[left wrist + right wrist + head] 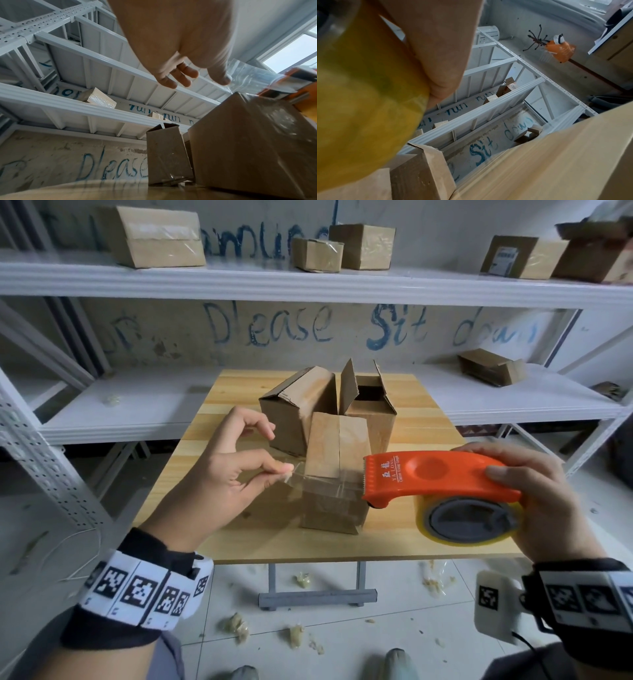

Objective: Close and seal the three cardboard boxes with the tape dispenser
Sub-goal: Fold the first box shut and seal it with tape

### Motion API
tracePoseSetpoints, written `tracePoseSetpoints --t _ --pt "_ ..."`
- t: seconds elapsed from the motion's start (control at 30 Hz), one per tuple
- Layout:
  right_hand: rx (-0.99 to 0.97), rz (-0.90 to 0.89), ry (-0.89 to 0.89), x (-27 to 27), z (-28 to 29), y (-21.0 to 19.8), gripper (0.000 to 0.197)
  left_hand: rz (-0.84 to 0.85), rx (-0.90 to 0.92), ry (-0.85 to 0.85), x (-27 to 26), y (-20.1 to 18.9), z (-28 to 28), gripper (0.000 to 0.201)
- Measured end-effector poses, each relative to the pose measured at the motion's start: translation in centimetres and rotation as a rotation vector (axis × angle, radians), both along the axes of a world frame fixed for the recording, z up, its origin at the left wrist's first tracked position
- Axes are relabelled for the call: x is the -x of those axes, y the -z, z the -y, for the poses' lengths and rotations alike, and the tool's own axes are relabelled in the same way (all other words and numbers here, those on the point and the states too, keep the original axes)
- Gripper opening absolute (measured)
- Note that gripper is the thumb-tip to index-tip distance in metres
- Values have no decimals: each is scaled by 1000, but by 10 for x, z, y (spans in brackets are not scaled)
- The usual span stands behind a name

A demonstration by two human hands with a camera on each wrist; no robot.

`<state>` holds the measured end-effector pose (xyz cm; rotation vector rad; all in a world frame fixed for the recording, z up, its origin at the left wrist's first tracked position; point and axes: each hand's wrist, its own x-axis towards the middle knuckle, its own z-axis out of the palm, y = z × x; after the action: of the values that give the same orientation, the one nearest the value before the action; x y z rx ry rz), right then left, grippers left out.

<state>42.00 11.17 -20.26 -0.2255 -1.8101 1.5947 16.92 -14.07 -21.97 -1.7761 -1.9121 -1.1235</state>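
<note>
Head view: left hand (219,470) pinches clear tape (322,482); right hand (534,494) grips orange tape dispenser (435,474). Wooden bench (394,539), white shelving (308,285) behind.

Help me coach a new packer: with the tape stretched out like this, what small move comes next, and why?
Probably lower the tape onto the near box and press it down. The left hand pinches its free end, the right hand holds the dispenser, and the strip hangs taut in front of that box's closed flaps, seemingly not yet stuck across the seam.
</note>
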Motion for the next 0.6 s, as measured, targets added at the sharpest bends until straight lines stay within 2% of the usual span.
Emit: tracePoseSetpoints --t 0.3,0.6 --pt "0 -48 24 2 -4 2 40 -70 -39 -37 -3 1 1 7" --pt "-31 -29 29 6 -13 4 39 -59 32 -53 -1 13 -2 14"
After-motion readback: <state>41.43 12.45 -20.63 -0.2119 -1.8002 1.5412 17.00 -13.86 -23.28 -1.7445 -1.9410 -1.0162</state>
